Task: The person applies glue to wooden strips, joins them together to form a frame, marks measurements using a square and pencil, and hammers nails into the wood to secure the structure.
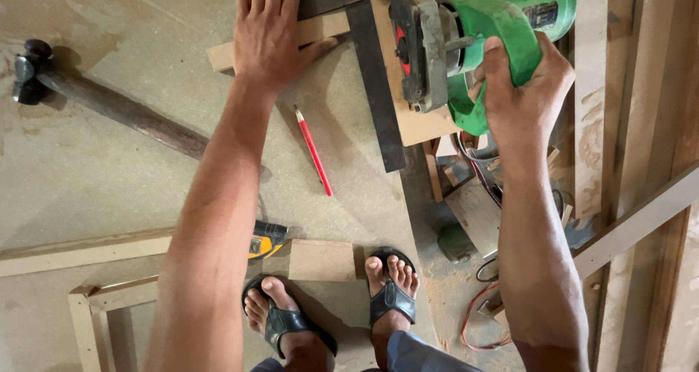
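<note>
Left forearm: nearest the lens.
Left hand (pixel 269 33): flat, fingers spread, pressing wooden strip (pixel 320 31).
Right hand (pixel 526 95): clamped on green circular saw (pixel 480 30).
Red pencil (pixel 313 151): on board (pixel 109 190).

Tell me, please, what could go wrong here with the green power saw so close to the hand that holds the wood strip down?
1. The left hand presses the wood strip right beside the saw; a slip could bring the fingers to the blade.
2. The feet wear open sandals next to loose cables and offcuts, so tripping or a falling piece could hurt.
3. The right hand alone grips the saw, so a kick might twist it.
</note>
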